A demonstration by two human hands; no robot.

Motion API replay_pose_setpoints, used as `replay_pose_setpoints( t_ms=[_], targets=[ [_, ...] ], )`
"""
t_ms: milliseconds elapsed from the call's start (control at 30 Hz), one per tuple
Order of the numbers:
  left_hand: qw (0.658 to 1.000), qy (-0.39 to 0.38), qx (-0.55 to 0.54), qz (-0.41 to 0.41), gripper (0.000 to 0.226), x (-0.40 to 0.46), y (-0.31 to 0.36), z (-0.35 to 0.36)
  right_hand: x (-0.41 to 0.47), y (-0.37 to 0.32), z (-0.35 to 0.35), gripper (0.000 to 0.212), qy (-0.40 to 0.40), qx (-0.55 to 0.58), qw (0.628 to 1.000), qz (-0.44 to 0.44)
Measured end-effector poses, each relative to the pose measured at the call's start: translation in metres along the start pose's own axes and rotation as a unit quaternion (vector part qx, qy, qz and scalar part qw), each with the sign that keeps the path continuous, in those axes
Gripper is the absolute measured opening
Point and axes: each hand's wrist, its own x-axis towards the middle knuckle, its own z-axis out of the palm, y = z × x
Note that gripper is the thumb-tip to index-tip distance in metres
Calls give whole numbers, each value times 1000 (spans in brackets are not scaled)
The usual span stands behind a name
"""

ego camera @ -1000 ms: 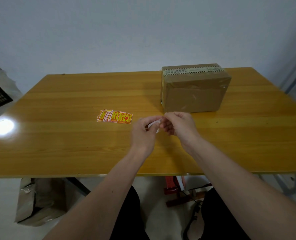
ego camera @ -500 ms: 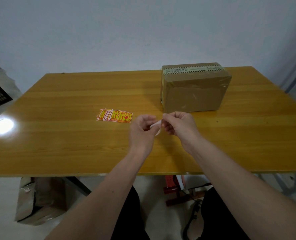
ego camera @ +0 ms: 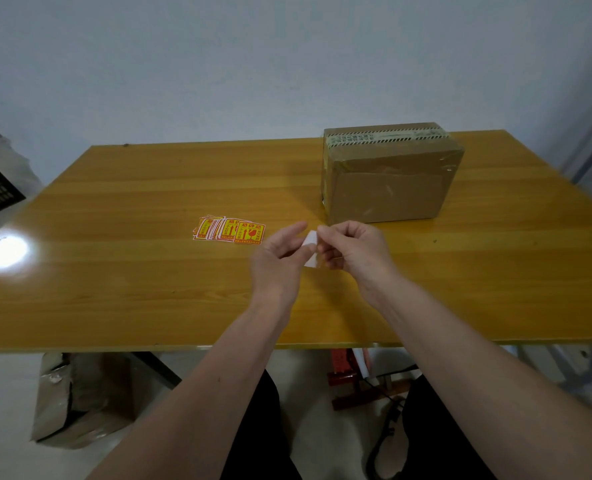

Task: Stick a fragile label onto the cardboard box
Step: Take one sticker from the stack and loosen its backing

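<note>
Both grips pinched on the label (ego camera: pixel 310 247), left hand (ego camera: pixel 279 258) and right hand (ego camera: pixel 351 252); cardboard box (ego camera: pixel 388 188) just beyond, up-right, nearer the right hand, long axis crosswise on the surface (ego camera: pixel 132 271)

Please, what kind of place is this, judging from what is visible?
Probably a small packing or shipping work area, not a home kitchen. A taped cardboard box stands on a bare wooden table, a fanned pile of fragile labels lies beside it, and both hands hold one label.
</note>
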Motion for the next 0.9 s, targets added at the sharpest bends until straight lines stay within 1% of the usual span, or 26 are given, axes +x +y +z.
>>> replay_pose_setpoints(
  t_ms=[67,233,300,367,433,600,767,900],
  targets=[
    [1000,12,15,7,30,0,0,-1,1,0,-1,15,-2,1,1000,4],
    [999,16,29,43,14,-2,1,1,-1,0,0,25,-20,16,999,21],
    [998,12,36,57,12,-3,1,1,-2,0,0,29,-22,22,999,27],
    [997,12,44,66,16,-3,0,2,-3,0,-1,31,-25,15,999,27],
    [996,11,49,71,18,-3,1,3,-3,-1,-1,29,-23,-9,999,20],
    [997,2,44,60,12,-4,1,5,-1,-2,-2,15,-6,-36,999,-9],
    [998,-7,34,53,19,-5,1,5,2,0,-2,14,-4,-24,1000,-2],
    [998,-6,37,45,17,-3,1,4,3,0,-3,13,-12,-23,1000,-2]
  ],
)
